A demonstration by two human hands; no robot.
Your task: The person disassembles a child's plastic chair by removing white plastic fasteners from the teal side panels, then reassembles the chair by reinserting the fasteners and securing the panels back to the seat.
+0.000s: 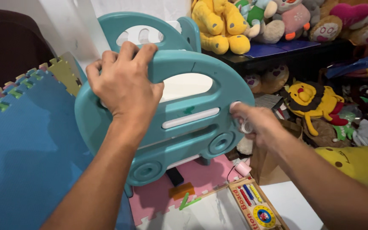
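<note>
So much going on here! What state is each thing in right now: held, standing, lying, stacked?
Left hand: closed over the top rim of the teal car-shaped panel.
Right hand: pinching a small white piece at the panel's right edge.
Teal car-shaped panel: upright, held.
Second teal panel: upright behind the first.
Blue foam mat: propped up on the left.
Yellow plush toy: sitting on the dark shelf.
Wooden toy board: lying flat on the floor.

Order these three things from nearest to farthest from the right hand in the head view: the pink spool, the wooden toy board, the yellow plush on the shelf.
From the right hand:
1. Pink spool, just below.
2. Wooden toy board, lower on the floor.
3. Yellow plush, high on the shelf.
</note>
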